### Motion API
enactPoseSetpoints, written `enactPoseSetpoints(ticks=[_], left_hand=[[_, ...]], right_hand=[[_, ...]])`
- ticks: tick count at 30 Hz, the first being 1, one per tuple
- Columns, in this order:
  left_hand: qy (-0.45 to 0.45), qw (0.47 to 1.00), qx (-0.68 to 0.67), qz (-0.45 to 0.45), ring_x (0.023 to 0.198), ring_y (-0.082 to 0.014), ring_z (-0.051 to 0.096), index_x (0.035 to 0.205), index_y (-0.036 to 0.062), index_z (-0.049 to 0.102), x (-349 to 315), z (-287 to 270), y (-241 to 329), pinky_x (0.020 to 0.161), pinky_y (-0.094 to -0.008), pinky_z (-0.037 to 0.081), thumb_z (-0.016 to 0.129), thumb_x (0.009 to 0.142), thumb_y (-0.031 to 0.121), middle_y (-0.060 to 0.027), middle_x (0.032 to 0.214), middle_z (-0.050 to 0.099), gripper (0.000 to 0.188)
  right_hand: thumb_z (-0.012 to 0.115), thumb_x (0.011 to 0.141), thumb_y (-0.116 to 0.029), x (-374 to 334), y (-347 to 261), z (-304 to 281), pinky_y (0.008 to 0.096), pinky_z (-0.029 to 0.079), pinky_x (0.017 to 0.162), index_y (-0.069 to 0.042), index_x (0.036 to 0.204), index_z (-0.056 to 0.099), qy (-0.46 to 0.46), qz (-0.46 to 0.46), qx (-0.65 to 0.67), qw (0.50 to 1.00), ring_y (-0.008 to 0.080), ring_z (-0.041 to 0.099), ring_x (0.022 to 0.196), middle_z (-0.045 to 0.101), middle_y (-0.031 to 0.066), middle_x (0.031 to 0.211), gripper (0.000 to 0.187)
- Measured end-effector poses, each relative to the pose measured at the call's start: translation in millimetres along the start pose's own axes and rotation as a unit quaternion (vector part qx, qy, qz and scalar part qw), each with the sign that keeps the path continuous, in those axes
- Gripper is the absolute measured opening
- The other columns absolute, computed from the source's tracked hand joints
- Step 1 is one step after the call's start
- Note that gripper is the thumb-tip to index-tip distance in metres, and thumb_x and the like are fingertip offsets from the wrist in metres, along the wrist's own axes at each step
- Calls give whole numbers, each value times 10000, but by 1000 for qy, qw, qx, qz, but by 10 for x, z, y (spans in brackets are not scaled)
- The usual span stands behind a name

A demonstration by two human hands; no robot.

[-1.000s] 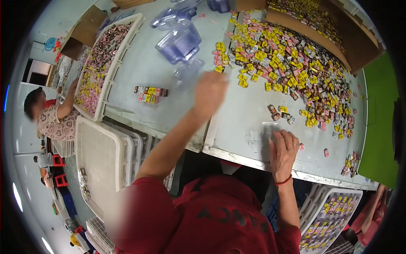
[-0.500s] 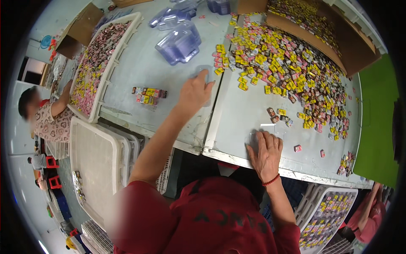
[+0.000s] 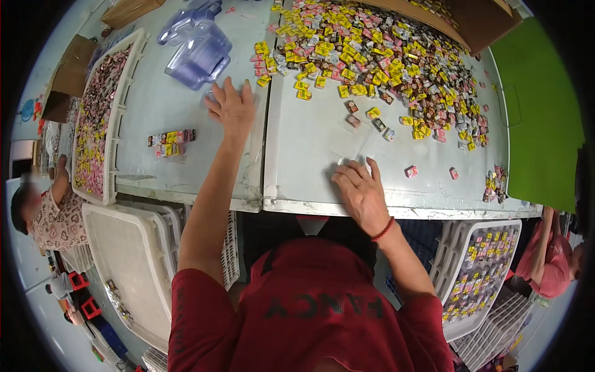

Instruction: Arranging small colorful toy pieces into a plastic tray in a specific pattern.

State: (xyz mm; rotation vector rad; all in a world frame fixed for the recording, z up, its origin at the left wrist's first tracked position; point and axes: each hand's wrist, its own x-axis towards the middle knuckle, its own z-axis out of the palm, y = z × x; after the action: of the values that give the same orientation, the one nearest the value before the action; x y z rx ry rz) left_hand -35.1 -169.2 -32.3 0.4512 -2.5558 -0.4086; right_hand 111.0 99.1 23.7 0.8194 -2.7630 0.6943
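Observation:
My left hand [image 3: 232,106] lies flat on the grey table [image 3: 186,180] with its fingers spread, just short of a stack of clear plastic trays [image 3: 199,51]; it holds nothing. Near the front edge, my right hand [image 3: 361,190] presses palm down, fingertips on a thin clear plastic piece [image 3: 347,158] that is hard to make out. A large heap of small yellow, pink and brown wrapped pieces [image 3: 372,56] spreads beyond the right hand. A short row of the same pieces [image 3: 170,141] sits left of my left forearm.
A white crate [image 3: 110,155] full of wrapped pieces stands at the table's left end. Empty white crates [image 3: 124,266] are stacked below the edge, and another filled crate [image 3: 477,273] at lower right. A person [image 3: 43,211] sits at left, another [image 3: 551,254] at right. A green panel [image 3: 539,105] borders the table.
My left hand has drawn back from the clear trays toward the table's front and now lies flat. The right hand has stayed pressed at the front edge.

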Motion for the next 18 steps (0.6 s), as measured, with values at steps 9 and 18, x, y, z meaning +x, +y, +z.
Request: enactPoseSetpoints(ticks=[9,18], left_hand=[[-246,837,-275,405,1321,-380,343,1163,99,617,-576,-574,671,1069,-518,301,658,837,141,-91,1377,459,331],[-242,829,-235,445,1094,-328,507,1106,56,615,-1026,-637,758,891,-420,428,718,743,117,-98,1144,550,382]], right_hand=[[568,766,-4,-170,389,-250,521,251,1109,-105,960,650,-75,-21,48,996,240,533,1195,649,11,1098,233],[586,724,-9,-161,487,-240,515,286,1091,-90,880,663,-44,-15,61,997,301,499,1208,670,15,1053,192]])
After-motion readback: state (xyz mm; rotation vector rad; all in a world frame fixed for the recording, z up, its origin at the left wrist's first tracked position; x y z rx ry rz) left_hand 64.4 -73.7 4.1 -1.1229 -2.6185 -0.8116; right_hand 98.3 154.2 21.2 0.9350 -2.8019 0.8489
